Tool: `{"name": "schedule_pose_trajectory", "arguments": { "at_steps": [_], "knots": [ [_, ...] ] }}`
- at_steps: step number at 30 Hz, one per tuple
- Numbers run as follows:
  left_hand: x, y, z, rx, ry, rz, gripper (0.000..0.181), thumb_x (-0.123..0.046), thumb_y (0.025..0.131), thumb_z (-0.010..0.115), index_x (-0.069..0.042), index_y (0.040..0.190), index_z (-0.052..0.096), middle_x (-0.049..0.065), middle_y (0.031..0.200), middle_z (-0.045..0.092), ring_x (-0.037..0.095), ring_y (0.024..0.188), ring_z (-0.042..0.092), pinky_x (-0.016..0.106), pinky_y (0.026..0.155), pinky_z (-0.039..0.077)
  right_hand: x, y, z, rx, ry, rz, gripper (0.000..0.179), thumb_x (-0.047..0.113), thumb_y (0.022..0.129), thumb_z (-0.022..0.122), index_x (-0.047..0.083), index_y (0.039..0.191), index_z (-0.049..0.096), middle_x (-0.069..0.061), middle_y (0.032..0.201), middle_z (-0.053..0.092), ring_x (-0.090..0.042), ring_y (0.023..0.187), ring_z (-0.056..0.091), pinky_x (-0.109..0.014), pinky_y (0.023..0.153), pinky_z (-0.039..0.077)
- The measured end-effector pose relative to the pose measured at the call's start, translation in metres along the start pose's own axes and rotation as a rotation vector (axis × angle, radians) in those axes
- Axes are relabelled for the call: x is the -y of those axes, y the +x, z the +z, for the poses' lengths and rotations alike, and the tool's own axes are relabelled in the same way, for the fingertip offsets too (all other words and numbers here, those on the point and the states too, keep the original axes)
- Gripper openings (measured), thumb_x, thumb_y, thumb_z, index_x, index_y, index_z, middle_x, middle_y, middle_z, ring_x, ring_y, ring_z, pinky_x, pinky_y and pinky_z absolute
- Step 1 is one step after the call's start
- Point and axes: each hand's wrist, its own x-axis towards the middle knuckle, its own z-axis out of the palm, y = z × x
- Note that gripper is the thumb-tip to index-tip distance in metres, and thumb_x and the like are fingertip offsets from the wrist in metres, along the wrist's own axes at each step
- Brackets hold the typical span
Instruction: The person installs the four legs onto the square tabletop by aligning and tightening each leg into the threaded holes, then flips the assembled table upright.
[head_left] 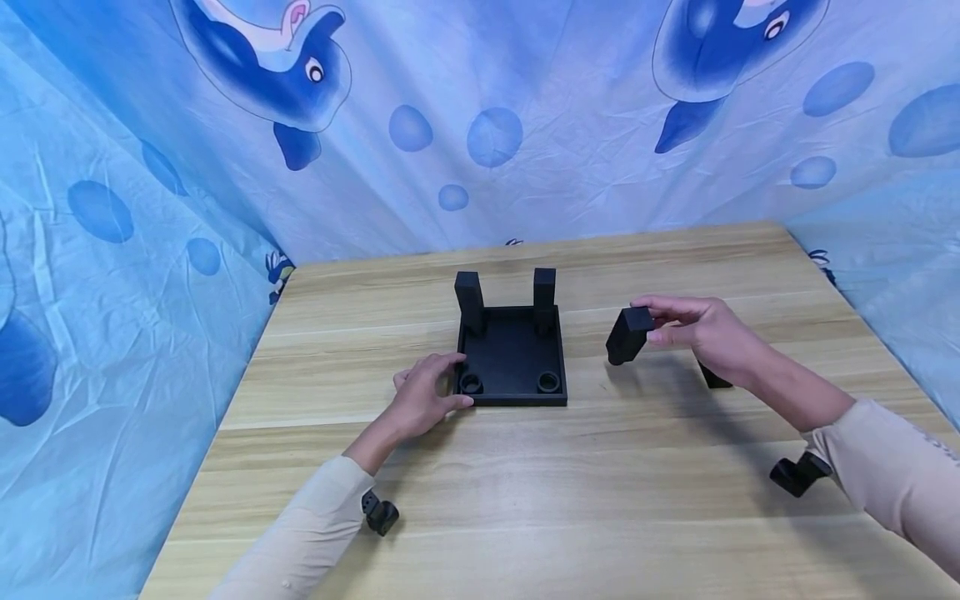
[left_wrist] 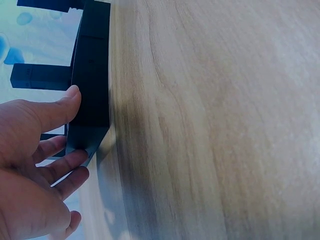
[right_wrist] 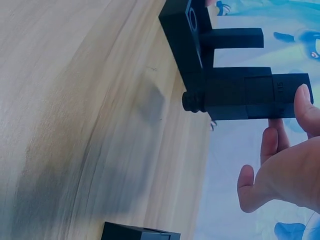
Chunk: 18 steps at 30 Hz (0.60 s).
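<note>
A black square base [head_left: 513,362] with a raised rim lies on the wooden table, two black legs [head_left: 469,304] upright at its far corners. Round sockets [head_left: 548,382] show at its two near corners. My left hand [head_left: 423,396] grips the near-left corner, thumb [left_wrist: 73,100] on the front side and fingers round the left side. To the right of the base, my right hand [head_left: 697,329] pinches the upper end of a loose black leg [right_wrist: 250,92]. That leg is raised over the table, slightly tilted, its round threaded end [right_wrist: 192,101] downward.
Another black leg [head_left: 712,377] lies on the table, partly hidden behind the right wrist. Blue curtains [head_left: 480,150] with cartoon dolphins hang behind the table and on both sides. A small black camera is strapped at each wrist.
</note>
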Motion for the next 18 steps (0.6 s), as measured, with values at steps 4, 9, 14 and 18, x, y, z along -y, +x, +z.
{"name": "schedule_pose_trajectory", "arguments": {
  "at_steps": [4, 9, 14, 18],
  "knots": [
    [-0.001, -0.001, 0.000, 0.001, -0.002, 0.000, 0.065, -0.022, 0.078, 0.081, -0.010, 0.136, 0.053, 0.008, 0.123, 0.060, 0.027, 0.117, 0.050, 0.052, 0.093, 0.017, 0.003, 0.000, 0.001, 0.007, 0.036, 0.004, 0.042, 0.004, 0.088, 0.068, 0.013, 0.129, 0.063, 0.007, 0.107, 0.068, -0.011, 0.100, 0.057, -0.021, 0.083, 0.046],
    [-0.001, -0.001, -0.001, 0.003, 0.007, -0.002, 0.066, -0.023, 0.078, 0.081, -0.010, 0.136, 0.053, 0.008, 0.124, 0.059, 0.027, 0.118, 0.050, 0.052, 0.093, 0.018, 0.008, 0.001, 0.006, -0.034, 0.101, 0.030, 0.044, 0.004, 0.088, 0.069, 0.014, 0.130, 0.062, 0.008, 0.112, 0.066, -0.012, 0.104, 0.055, -0.020, 0.085, 0.043],
    [-0.001, 0.000, -0.001, 0.002, 0.009, 0.006, 0.067, -0.022, 0.078, 0.081, -0.009, 0.136, 0.052, 0.009, 0.125, 0.059, 0.028, 0.118, 0.050, 0.052, 0.092, 0.019, 0.014, 0.002, 0.017, -0.051, 0.181, 0.054, 0.046, 0.003, 0.086, 0.071, 0.013, 0.130, 0.061, 0.004, 0.112, 0.064, -0.017, 0.106, 0.051, -0.023, 0.088, 0.038],
    [0.000, 0.000, -0.001, 0.002, 0.009, 0.007, 0.066, -0.022, 0.078, 0.081, -0.010, 0.136, 0.053, 0.008, 0.124, 0.060, 0.028, 0.118, 0.051, 0.052, 0.092, 0.019, 0.020, 0.005, 0.029, -0.021, 0.191, 0.078, 0.046, 0.004, 0.086, 0.071, 0.014, 0.129, 0.061, 0.001, 0.114, 0.062, -0.020, 0.109, 0.049, -0.026, 0.091, 0.036]
  ]
}}
